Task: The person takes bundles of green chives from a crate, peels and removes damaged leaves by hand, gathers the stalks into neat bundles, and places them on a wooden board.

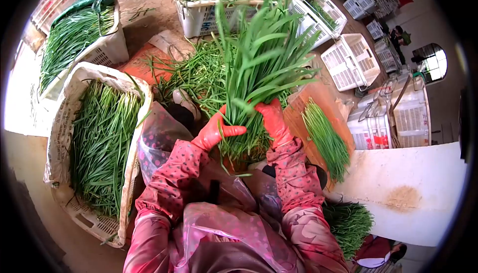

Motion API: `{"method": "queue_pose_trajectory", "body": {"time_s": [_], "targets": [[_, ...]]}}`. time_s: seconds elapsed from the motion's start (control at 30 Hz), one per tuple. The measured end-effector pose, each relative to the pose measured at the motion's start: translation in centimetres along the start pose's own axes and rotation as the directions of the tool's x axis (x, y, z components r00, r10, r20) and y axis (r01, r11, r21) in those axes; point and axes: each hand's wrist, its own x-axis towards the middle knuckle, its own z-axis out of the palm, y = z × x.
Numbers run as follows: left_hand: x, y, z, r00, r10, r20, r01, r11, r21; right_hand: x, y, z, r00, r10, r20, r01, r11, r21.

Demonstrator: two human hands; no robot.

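A large bunch of garlic chives stands up between my hands, its leaf tips fanned out away from me and slightly blurred. My left hand, in an orange-red rubber glove, grips the bunch's left side low down, thumb stretched across the front and fingers mostly hidden by leaves. On the right side, my right hand in a matching glove holds the bunch with bent fingers, partly covered by leaves. Beneath, loose chives lie heaped on the floor. A neat bundle of chives rests on a wooden board to the right.
At my left stands a white crate filled with chives; another filled crate is behind it. A chive-filled crate stands ahead. White crates sit at the right. More greens lie by my right elbow, near another person.
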Motion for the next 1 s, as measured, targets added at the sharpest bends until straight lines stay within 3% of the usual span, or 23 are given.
{"method": "queue_pose_trajectory", "body": {"time_s": [0.03,0.07,0.1,0.17,0.23,0.27,0.3,0.37,0.43,0.5,0.53,0.57,0.63,0.67,0.77,0.83,0.87,0.9,0.97,1.0], "targets": [[0.7,-1.1,-0.1,0.999,-0.015,-0.037,0.015,1.000,0.010,-0.9,-0.8,0.5,0.999,-0.023,-0.036,0.022,0.999,-0.033],[1.5,-2.5,-0.4,0.997,-0.026,-0.075,0.028,0.999,0.021,-1.1,2.4,-0.5,0.995,-0.101,-0.002,0.098,0.972,-0.214],[2.1,-4.4,-1.2,0.994,-0.043,-0.099,0.062,0.978,0.200,-2.0,6.9,-1.5,0.987,-0.150,0.054,0.159,0.955,-0.249],[2.8,-7.6,-2.4,0.992,-0.085,-0.094,0.121,0.859,0.498,-3.7,6.1,-1.6,0.967,0.000,0.257,0.158,0.788,-0.595],[3.3,-10.2,-3.0,0.993,-0.100,-0.069,0.119,0.695,0.709,-5.1,15.0,-1.7,0.990,0.085,0.117,-0.072,0.991,-0.115],[3.5,-11.3,-3.1,0.993,-0.104,-0.055,0.108,0.610,0.785,-5.5,16.0,-1.8,0.962,0.246,0.122,-0.268,0.936,0.228],[3.5,-11.8,-3.2,0.994,-0.100,-0.050,0.096,0.547,0.831,-6.0,15.6,-1.7,0.904,0.386,0.186,-0.425,0.760,0.492],[3.6,-12.5,-3.3,0.996,-0.083,-0.037,0.071,0.449,0.891,-6.0,15.4,-1.1,0.865,0.440,0.239,-0.483,0.603,0.635],[3.8,-13.0,-3.6,0.997,-0.067,-0.026,0.050,0.386,0.921,-4.8,14.4,-0.8,0.873,0.404,0.272,-0.481,0.628,0.612],[4.0,-13.0,-4.0,0.999,-0.038,-0.017,0.029,0.342,0.939,-4.1,12.1,0.3,0.992,0.120,0.046,-0.128,0.948,0.290],[4.2,-13.1,-4.0,1.000,-0.029,-0.010,0.019,0.326,0.945,-3.9,11.1,0.8,0.996,0.005,0.089,-0.005,1.000,-0.005],[4.5,-13.0,-4.1,1.000,-0.020,-0.003,0.010,0.317,0.948,-3.7,10.1,1.3,0.985,-0.110,0.131,0.143,0.947,-0.287],[4.9,-12.6,-3.9,1.000,-0.003,0.011,-0.010,0.302,0.953,-3.2,9.9,1.5,0.989,0.055,0.137,-0.003,0.935,-0.355],[4.9,-12.5,-3.8,1.000,0.001,0.014,-0.013,0.301,0.954,-3.0,10.8,1.7,0.996,0.017,0.090,0.025,0.894,-0.447],[3.9,-12.8,-4.1,0.999,0.013,-0.042,0.033,0.389,0.921,-2.0,11.9,1.7,0.953,0.179,-0.244,-0.247,0.927,-0.282],[1.2,-15.0,-5.9,0.954,-0.049,-0.296,0.260,0.625,0.736,-0.8,12.3,0.2,0.944,0.164,-0.287,-0.240,0.937,-0.255],[-0.2,-16.8,-7.0,0.890,-0.125,-0.439,0.379,0.739,0.557,-0.9,11.3,0.0,0.925,0.115,-0.363,-0.168,0.979,-0.118],[-1.3,-15.7,-4.7,0.795,-0.350,-0.496,0.553,0.754,0.355,-0.4,12.5,-0.5,0.921,0.225,-0.318,-0.264,0.961,-0.086],[-3.0,-16.9,-3.1,0.496,-0.755,-0.428,0.827,0.561,-0.031,0.1,13.7,-0.4,0.926,0.198,-0.322,-0.207,0.978,0.007],[-3.7,-17.1,-3.1,0.498,-0.749,-0.436,0.824,0.566,-0.031,0.3,13.6,-0.5,0.922,0.204,-0.327,-0.211,0.977,0.016]]}}
